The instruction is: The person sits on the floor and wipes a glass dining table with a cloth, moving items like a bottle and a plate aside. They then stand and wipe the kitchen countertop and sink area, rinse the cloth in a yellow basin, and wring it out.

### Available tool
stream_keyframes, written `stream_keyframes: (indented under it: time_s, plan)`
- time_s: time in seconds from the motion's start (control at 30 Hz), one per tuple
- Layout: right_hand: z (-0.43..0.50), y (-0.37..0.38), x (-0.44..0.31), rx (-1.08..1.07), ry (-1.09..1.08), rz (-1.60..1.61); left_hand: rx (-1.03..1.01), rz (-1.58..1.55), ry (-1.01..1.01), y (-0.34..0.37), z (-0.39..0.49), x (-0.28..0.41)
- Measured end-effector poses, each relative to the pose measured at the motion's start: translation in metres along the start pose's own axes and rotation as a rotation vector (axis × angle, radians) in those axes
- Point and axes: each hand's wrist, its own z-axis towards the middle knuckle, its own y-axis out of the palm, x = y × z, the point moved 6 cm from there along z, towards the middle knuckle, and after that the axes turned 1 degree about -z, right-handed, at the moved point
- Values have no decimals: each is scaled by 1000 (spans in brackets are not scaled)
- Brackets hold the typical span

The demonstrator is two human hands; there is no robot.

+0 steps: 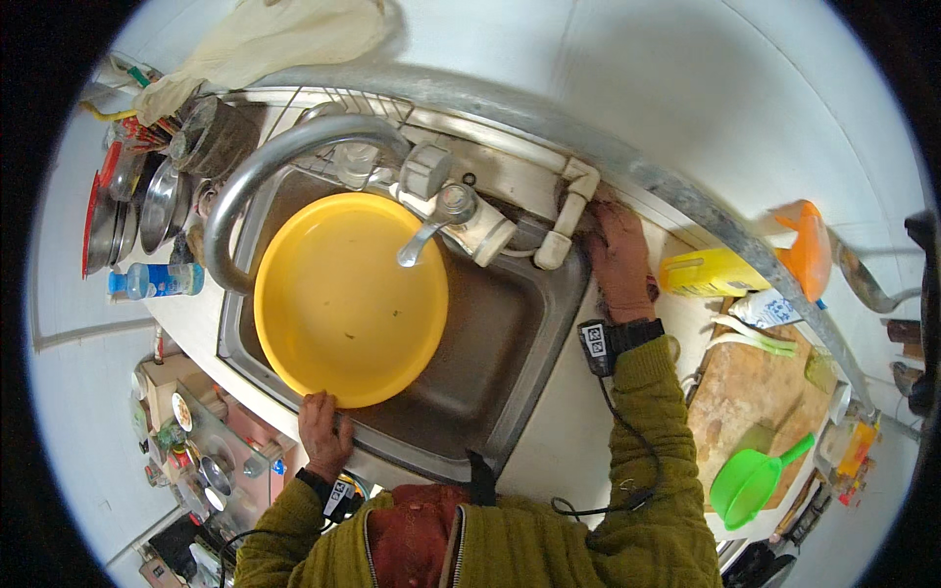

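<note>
A yellow plastic basin [351, 301] with cloudy liquid and a few dark specks rests in the left part of a stainless steel sink [507, 345]. Over it arch the metal faucet spout [242, 176] and the faucet lever [420, 246]. My left hand [325, 435] lies on the sink's front edge, its fingertips at the basin's lower rim; whether it grips the rim is unclear. My right hand [617, 250] reaches behind the sink's right corner, beside a white pipe elbow [570, 217]. Its fingers are in shadow, so what they touch cannot be told.
At right lie a wooden cutting board [742, 389], scallion stalks [757, 338], a green plastic strainer [746, 485] and a yellow bottle [713, 272]. Metal bowls [163, 206] and a blue-labelled bottle [158, 281] stand left. A thick grey pipe [662, 176] crosses behind the sink.
</note>
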Motion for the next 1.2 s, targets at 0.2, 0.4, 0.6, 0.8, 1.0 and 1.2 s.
stream_keyframes:
  time_s: [0.2,0.4,0.6,0.8,1.0,1.2]
  plan:
    - [-52,-32,0,46,167,-169,10,-1,-3,2,0,-1]
    - [-27,8,3,43,238,-166,11,-8,5,3,1,-1]
    - [-27,3,-12,105,-8,-15,5,-11,-2,2,0,2]
    - [-20,19,-9,-57,67,15,73,-2,61,-1,1,3]
    - [12,33,-12,-93,52,120,64,-1,48,-3,2,6]
    - [-35,-9,-4,20,216,-78,31,-7,-15,0,1,2]
